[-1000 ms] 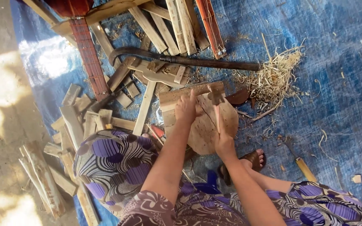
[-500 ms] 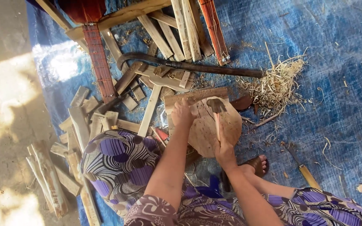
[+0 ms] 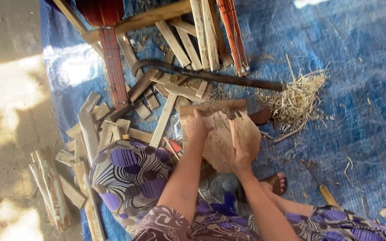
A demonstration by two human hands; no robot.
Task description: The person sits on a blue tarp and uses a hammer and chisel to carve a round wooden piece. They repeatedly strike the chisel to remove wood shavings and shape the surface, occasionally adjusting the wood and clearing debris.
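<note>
While the head view looks straight down, the left hand [image 3: 197, 126] rests on a rounded wooden block [image 3: 222, 140], its fingers curled over the near edge of a short, rough wooden plank [image 3: 211, 107] lying across the block's top. The right hand [image 3: 239, 154] grips a thin straight stick [image 3: 233, 131] and stands it upright on the block's pale, pitted face. A long dark curved tool [image 3: 211, 76] with a hooked end lies just beyond the plank. Pale curly wood shavings [image 3: 298, 98] are heaped to the right on the crinkled blue tarp [image 3: 358, 67]. Flat, splintery wood offcuts [image 3: 94, 120] lie scattered to the left. A knife with a yellow handle [image 3: 320, 187] lies near a sandalled foot [image 3: 275, 183].
</note>
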